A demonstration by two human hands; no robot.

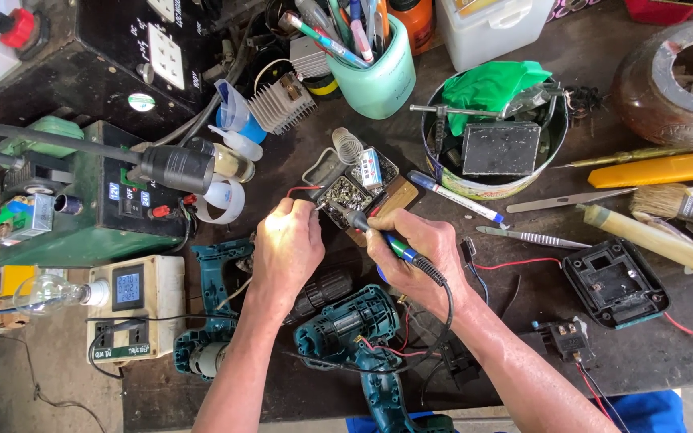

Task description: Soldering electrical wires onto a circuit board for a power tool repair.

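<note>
Pinching the bare end of a thin red wire (pixel 305 190) between thumb and fingertips, left hand (pixel 286 247) closed tight around it, just left of a small tray of screws (pixel 345 192). Gripping a soldering iron (pixel 382 238) like a pen in the right hand (pixel 415 256), fingers clamped on the blue-green handle, dark tip aimed far and left toward the wire end, tip and wire close together, contact too small to tell. Trailing a black cord (pixel 448 309) from the iron's back end over the right wrist. Judging by looks: wire light, limp and springy, likely to flick away unless held close to its stripped end, yet far enough back to spare the fingertips from heat; iron light and stiff, safe only at the handle, hot at the metal end. Lying beneath both hands, an opened teal drill (pixel 346 325) with motor and more red leads showing, near edge of the bench (pixel 659 361). Standing far off, a pale green cup of pens (pixel 378 76); sitting right of the tray, a round tin (pixel 487 186) with a green cloth; resting at right, a black plastic cover (pixel 615 282).
</note>
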